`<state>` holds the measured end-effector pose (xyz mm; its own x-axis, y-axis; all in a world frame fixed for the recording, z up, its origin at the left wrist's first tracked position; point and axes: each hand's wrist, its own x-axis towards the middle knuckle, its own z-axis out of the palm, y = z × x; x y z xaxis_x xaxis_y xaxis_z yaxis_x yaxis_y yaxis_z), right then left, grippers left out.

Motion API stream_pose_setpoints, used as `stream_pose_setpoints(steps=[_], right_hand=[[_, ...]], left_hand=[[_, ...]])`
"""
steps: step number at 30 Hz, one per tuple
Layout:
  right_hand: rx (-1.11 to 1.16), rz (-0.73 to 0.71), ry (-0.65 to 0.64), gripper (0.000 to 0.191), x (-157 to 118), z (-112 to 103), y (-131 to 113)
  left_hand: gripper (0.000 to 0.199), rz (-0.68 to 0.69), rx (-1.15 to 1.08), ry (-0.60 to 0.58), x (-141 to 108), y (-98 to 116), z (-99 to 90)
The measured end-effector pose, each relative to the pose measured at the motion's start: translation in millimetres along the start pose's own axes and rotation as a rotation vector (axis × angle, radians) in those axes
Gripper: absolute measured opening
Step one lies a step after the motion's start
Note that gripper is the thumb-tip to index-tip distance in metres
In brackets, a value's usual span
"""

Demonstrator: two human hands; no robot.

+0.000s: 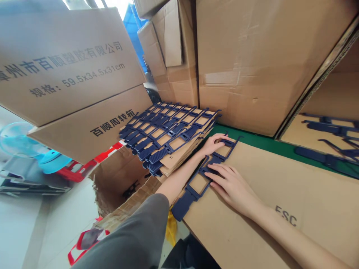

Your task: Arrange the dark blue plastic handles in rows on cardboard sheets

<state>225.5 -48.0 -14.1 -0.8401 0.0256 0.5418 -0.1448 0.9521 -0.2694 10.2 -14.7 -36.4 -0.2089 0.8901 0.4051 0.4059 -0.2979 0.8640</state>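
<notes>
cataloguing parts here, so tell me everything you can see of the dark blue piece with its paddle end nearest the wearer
The dark blue piece looks like moulded plastic: a broad, solid paddle end toward the wearer, then a rectangular open frame with brown cardboard showing through. It lies flat and slanted along the cardboard's left edge, the paddle jutting past it. The fingers of the right hand rest at its far part, hiding some of it, so its exact far end cannot be told.
</notes>
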Motion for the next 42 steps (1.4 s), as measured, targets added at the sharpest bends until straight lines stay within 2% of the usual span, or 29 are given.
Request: stream_pose_setpoints(steps=[12,20,42], right_hand=[[0.038,0.044,-0.042,0.034,6.7,-9.0,-2.7],[0.045,0.047,-0.037,0.033,9.0,-10.4,-1.6],[0.103,0.049,-0.031,0.031,11.7,-10.5,0.0]], left_hand=[[0.033,-0.019,-0.011,-0.019,6.7,1.3,-6.6],[0.029,-0.031,-0.002,-0.013,7.5,12.2,-8.2],[0.027,-0.131,-0.07,0.012,8.2,18.9,-7.7]])
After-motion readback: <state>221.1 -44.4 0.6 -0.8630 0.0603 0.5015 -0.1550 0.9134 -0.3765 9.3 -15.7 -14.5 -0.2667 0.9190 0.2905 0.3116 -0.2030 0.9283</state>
